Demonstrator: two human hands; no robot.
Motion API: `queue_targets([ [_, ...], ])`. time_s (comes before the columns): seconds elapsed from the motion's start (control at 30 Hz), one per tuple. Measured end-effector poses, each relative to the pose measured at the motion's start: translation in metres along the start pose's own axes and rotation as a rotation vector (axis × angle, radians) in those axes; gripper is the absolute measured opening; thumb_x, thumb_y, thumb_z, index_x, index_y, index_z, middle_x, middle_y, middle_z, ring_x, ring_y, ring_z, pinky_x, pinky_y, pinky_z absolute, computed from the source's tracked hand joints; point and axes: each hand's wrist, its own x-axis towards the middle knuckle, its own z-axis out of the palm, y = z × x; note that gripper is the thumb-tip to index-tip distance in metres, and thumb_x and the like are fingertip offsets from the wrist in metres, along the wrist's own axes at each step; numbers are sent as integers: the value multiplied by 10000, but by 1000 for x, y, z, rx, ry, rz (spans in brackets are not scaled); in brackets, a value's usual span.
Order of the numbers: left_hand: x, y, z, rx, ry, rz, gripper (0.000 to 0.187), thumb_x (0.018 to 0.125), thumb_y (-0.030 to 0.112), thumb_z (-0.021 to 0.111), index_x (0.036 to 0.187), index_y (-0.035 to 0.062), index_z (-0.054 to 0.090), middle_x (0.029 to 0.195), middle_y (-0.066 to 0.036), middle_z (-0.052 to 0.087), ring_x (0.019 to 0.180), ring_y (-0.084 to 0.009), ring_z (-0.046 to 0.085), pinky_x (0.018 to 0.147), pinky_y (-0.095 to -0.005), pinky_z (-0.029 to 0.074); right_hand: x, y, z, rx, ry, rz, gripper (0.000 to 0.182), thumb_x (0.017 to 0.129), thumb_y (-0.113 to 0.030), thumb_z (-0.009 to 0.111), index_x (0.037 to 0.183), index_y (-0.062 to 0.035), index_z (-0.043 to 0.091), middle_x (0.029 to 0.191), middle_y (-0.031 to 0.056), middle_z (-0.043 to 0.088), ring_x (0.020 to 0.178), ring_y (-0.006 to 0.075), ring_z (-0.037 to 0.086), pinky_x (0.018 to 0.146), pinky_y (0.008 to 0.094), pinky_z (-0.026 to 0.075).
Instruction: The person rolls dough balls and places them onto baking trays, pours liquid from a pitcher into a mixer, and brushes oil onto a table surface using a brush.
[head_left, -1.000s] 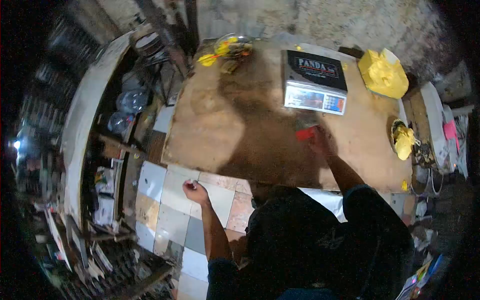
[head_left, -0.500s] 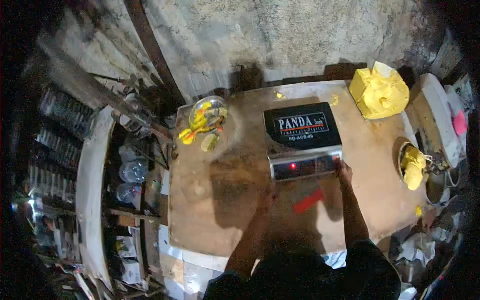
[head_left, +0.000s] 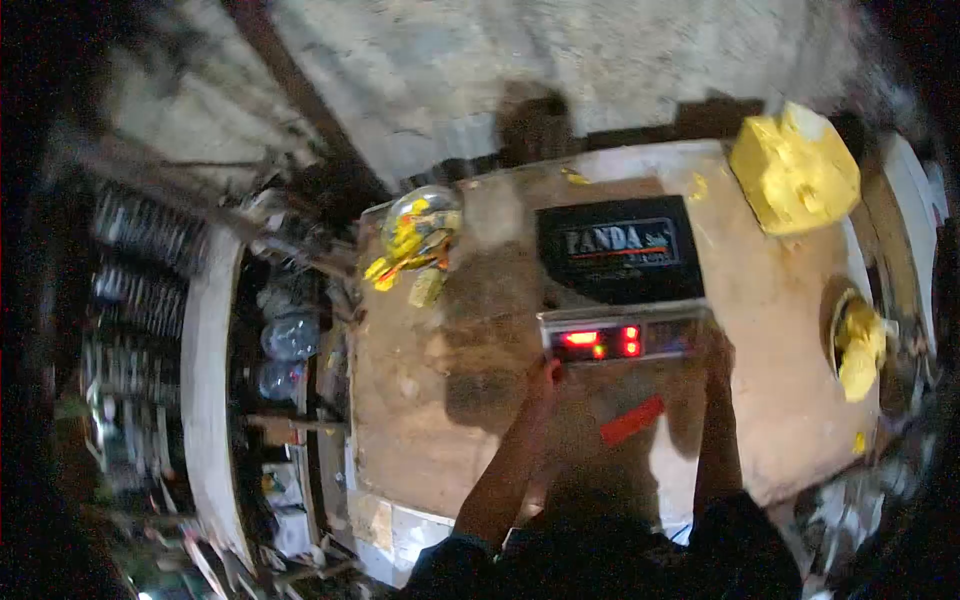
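Note:
A black digital scale (head_left: pixel 620 260) marked PANDA stands on the brown table (head_left: pixel 420 440), its front display glowing red. My left hand (head_left: pixel 546 375) touches the scale's front left corner. My right hand (head_left: pixel 716 352) rests against its front right corner. Whether the fingers grip the scale's edges is hard to tell in the blur. A flat red piece (head_left: pixel 632 420) lies on the table between my forearms.
A big yellow block (head_left: pixel 796 170) sits at the far right corner. A bowl holding yellow lumps (head_left: pixel 860 345) is at the right edge. A clear bowl with yellow scraps (head_left: pixel 415 235) stands at the far left. Shelves with clear containers (head_left: pixel 290 350) run along the left.
My left hand rose from beside my body to the scale's left corner. My right hand left the red piece and went to the scale's right corner. The display lit up red.

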Motion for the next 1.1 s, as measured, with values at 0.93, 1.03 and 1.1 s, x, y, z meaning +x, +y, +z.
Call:
queue_targets([
  [0.93,-199,118,-336,1153,1214,-232,471,857,303,439,1236,25,429,1216,-241,438,1145,-343,410,938,-449,344,-104,39,200,-91,-237,-359,553,740,-432,644,1143,-90,481,935,120,609,871,281,586,763,424,474],
  [1.03,-190,68,-363,1485,1196,-7,631,820,388,476,1319,26,345,1343,-264,306,1266,-398,261,1038,-495,219,-116,49,187,-206,-94,-436,561,729,-452,654,1127,-93,487,908,109,617,853,273,592,752,421,479],
  [1.1,-180,45,-369,1610,1303,211,694,797,420,499,1343,31,317,1368,-269,262,1283,-422,214,1054,-513,179,-109,32,185,374,181,-172,501,733,-442,661,1070,-96,526,861,93,623,822,248,596,703,411,491],
])
